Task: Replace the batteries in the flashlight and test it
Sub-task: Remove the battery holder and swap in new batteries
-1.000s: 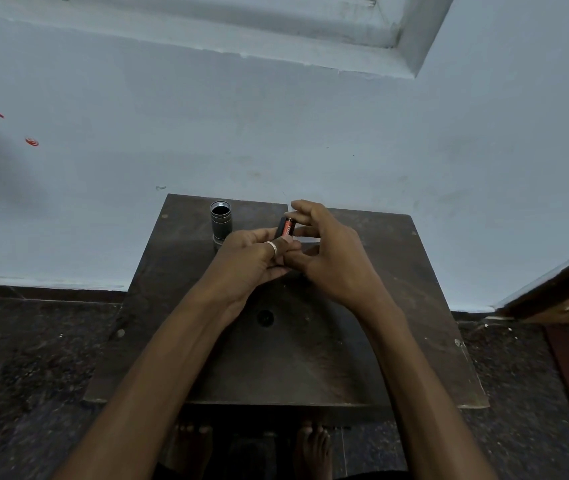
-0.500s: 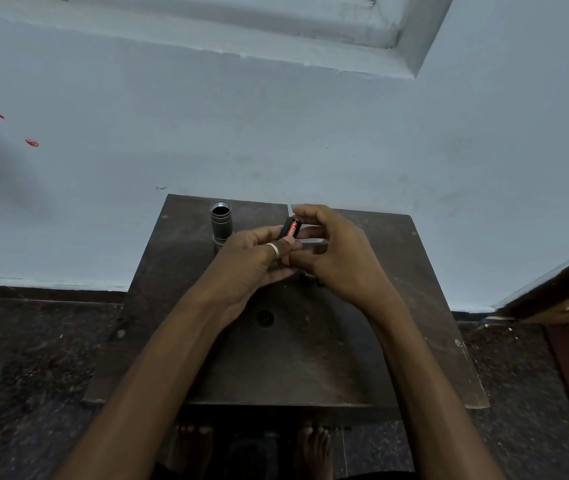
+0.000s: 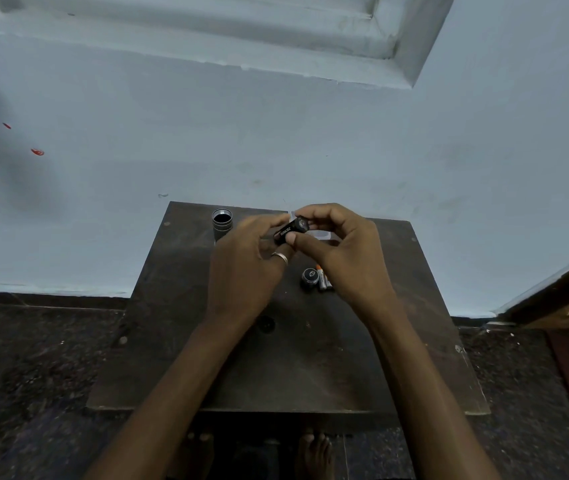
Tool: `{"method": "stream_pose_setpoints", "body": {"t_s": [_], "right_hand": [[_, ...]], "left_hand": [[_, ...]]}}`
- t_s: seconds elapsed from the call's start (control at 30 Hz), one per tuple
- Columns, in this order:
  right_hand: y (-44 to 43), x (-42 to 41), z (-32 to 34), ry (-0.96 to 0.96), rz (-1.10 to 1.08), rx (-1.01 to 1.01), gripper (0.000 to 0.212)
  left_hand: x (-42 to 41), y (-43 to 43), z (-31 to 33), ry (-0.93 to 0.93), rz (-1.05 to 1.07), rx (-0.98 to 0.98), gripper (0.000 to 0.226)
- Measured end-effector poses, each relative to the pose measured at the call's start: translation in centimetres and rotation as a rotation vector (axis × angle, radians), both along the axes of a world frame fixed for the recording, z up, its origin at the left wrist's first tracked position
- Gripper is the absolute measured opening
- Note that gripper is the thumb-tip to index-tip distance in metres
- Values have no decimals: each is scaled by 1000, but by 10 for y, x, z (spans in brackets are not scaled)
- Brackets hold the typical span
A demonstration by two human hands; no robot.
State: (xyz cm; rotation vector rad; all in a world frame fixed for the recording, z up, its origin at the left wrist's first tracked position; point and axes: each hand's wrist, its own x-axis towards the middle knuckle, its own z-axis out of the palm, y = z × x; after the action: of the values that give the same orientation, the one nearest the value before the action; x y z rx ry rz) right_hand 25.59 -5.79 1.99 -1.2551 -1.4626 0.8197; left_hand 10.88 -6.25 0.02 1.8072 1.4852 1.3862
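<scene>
A pale blue wall (image 3: 276, 140) fills most of the view, with a recessed frame (image 3: 362, 32) at the top and two small red marks (image 3: 37, 152) on the left. The floor (image 3: 26, 358) below is dark and speckled, and bare feet (image 3: 314, 452) are seen under the near edge of the desk. A small dark wooden desk (image 3: 311, 368) is placed against the wall, its surface worn and scratched. A brown wooden piece (image 3: 560, 292) is seen at the right edge.

On the desk, the grey flashlight body (image 3: 222, 224) is stood upright near the far left corner, its open end facing up. A round black cap (image 3: 310, 278) is laid near the middle, and two batteries (image 3: 323, 278) with orange ends are laid just beside it, to its right.

Both forearms are stretched forward over the desk, and the hands are raised above its far part. A black battery (image 3: 288, 232) with white lettering is held tilted between them. The right hand (image 3: 349, 251) is closed on it, with thumb below and curled fingers (image 3: 317, 211) above. The left hand (image 3: 245, 268), which carries a silver ring (image 3: 280, 257), is closed on its lower end
</scene>
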Motion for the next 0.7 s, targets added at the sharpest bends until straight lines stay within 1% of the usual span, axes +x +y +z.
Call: {"method": "stream_pose_setpoints", "body": {"t_s": [0.07,0.17,0.23,0.3,0.4,0.43,0.5,0.57,0.6,0.63,0.7], "right_hand": [[0,-3,1,-45,-47,47,26],[-1,-4,1,-80,-105,89,26],[-1,-4,1,-100,-128,115,26],[-1,-4,-1,-110,-139,127,26],[-1,-4,-1,-82,-149,122,27],[-1,-4,0,-29,-142,91,27],[-2,-2,3,137,-111,-3,25],[-2,-1,4,312,-93,-93,23],[-1,0,4,424,-92,-142,22],[1,1,4,547,-92,-191,20],[3,1,4,753,-79,-278,14]], "left_hand": [[0,-5,0,147,108,68,38],[-2,-9,1,273,186,115,38],[-5,-9,2,302,238,113,39],[-8,-7,4,312,304,106,45],[-11,-3,4,325,398,44,67],[-12,-1,3,316,412,2,76],[-15,2,0,246,395,-123,93],[-18,5,-5,138,338,-289,99],[-20,7,-8,104,316,-354,94],[-22,8,-10,92,303,-398,83],[-26,9,-12,101,296,-445,54]]}}
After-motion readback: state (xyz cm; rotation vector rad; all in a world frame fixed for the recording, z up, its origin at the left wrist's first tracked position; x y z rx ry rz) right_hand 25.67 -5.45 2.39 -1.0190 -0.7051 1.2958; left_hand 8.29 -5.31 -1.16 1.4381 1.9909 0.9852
